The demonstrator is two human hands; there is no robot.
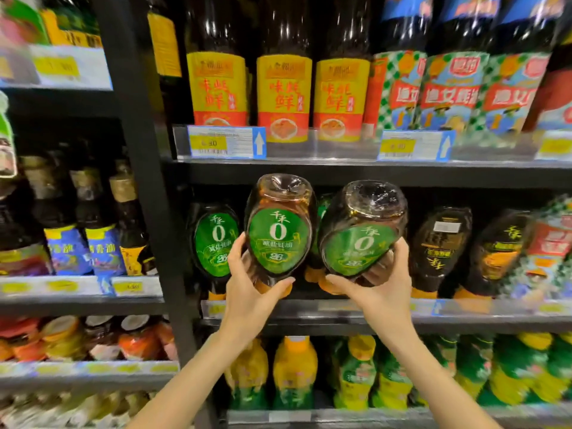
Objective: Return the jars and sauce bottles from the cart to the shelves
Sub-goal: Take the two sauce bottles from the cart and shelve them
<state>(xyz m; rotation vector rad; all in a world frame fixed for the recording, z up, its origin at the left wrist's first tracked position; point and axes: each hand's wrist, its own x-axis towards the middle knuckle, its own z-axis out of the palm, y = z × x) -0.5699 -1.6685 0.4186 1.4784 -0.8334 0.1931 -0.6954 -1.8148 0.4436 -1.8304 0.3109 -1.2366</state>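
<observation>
Two squat, teardrop-shaped sauce bottles of clear plastic are held cap down, their dimpled bases up. Each holds dark amber-brown liquid and carries a green oval label with a large white "0" and a "26" below it.

The left bottle (280, 230) stands nearly upright, and its liquid looks lighter near the base. The left hand (247, 289) grasps it low down, with the thumb across the front under the label and the fingers up the left side. The right bottle (362, 230) tilts, its base leaning to the right. The right hand (383, 289) grasps its lower end, thumb under the label and fingers wrapped behind. The two bottles are just beside each other, raised in front of the middle shelf (464, 308) and above its front edge. I cannot tell whether either touches the shelf.

On that shelf a matching green bottle (213, 239) stands to the left of the held pair. Darker bottles (439, 249) with orange caps stand to the right.

The upper shelf holds tall dark bottles with yellow labels (283, 97). Below them, on the clear rail, is a price tag (226, 142) with a white arrow. The bottom shelf carries yellow and green bottles (294, 373).

A black post (139, 150) divides this bay from the one on the left. That bay holds bottles with blue labels (102, 249), and lower down there are jars (136, 335). The edges of the view are blurred.
</observation>
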